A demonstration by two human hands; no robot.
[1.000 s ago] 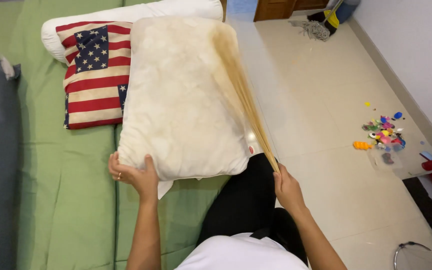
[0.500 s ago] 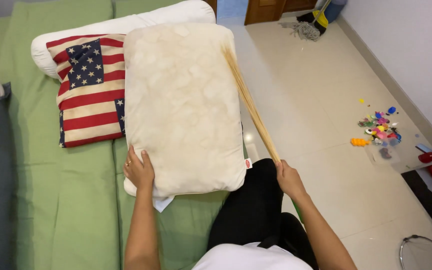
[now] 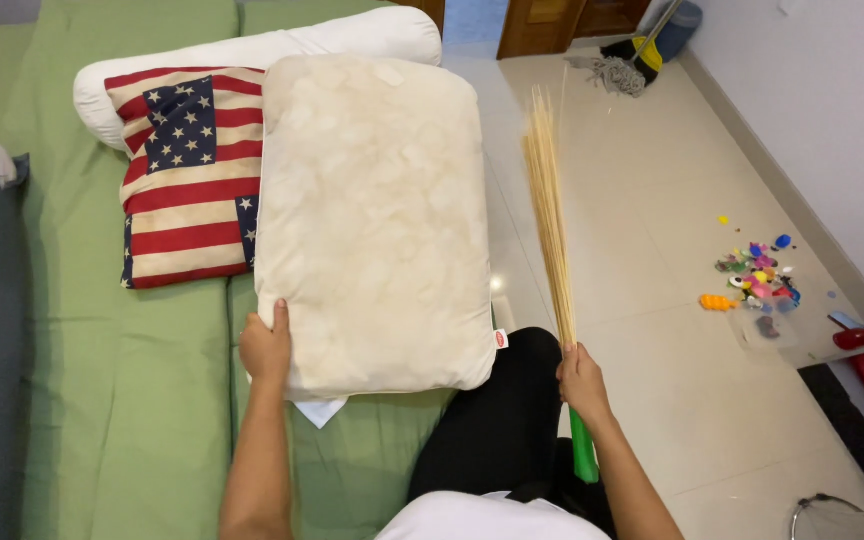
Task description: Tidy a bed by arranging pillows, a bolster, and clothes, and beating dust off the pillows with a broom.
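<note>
Left hand point(image 3: 267, 347) gripping cream pillow point(image 3: 377, 220) edge, right hand point(image 3: 582, 380) clasping straw whisk broom point(image 3: 550, 215), small red label point(image 3: 501, 339) at pillow corner

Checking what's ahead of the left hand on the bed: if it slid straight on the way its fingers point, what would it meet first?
The left hand already grips the cream rectangular pillow. Beyond that, probably the flag-patterned cushion, though depth is unclear.

Soft, even daylight fills the room, bright without harsh shadows. A small glare spot sits on the glossy floor tiles point(image 3: 497, 285) beside the cream pillow point(image 3: 372, 220). The broom bristles point(image 3: 550, 200) look slightly smeared, probably motion blur. Lines bend mildly toward the frame's edges; the centre stays sharp.
</note>
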